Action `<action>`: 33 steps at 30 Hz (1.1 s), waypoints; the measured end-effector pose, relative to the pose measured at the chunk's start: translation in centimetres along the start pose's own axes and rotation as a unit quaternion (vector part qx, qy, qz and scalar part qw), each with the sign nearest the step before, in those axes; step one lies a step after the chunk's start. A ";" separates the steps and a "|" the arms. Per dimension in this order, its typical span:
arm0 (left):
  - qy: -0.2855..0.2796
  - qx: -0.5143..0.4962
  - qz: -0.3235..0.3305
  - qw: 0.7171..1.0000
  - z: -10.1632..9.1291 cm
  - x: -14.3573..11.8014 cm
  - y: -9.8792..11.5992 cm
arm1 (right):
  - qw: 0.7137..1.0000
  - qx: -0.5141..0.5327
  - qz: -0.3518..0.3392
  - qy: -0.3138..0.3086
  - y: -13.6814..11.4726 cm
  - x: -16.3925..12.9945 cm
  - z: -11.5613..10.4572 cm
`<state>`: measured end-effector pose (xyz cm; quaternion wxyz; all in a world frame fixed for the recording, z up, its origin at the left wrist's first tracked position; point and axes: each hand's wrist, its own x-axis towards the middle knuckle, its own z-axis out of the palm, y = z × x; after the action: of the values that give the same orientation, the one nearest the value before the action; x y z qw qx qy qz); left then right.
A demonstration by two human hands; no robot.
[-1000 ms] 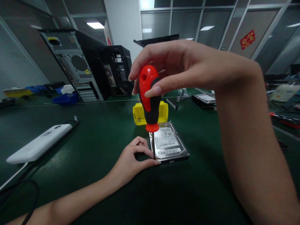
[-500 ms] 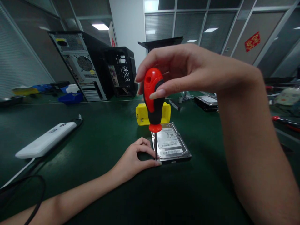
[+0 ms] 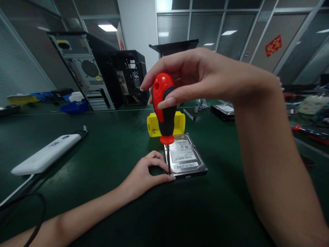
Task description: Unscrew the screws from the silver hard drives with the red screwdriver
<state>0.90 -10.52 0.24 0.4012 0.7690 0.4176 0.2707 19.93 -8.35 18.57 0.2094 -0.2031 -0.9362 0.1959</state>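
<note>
The right hand [image 3: 197, 73] holds a red screwdriver [image 3: 167, 115], tip down at the near left corner of the hard drive [image 3: 185, 154] on the desk [image 3: 110, 144]. The left hand [image 3: 144, 173] is there too; nobody can tell if its fingers pinch.

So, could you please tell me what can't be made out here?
- Tip of the screwdriver: head view, too small and dark beside the left hand to show what it meets.
- Hard drive print: head view, too small to read.
- Middle of the yellow bin: head view, behind the screwdriver's handle.
- Far end of the red-and-black tool: head view, cut off by the right edge.
</note>
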 end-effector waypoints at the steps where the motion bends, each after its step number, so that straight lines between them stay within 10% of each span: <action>1: -0.001 0.001 0.000 1.000 0.0 0.0 0.0 | 1.000 -0.001 -0.005 -0.001 0.1 0.0 0.0; 33: 0.005 0.021 0.000 1.000 -0.1 -0.3 0.6 | 0.980 -0.199 -0.029 -0.007 -0.7 -0.7 0.0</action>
<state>0.96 -10.93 0.81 0.3829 0.7761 0.4252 0.2653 20.27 -9.24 18.67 0.1641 -0.2124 -0.9633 0.0007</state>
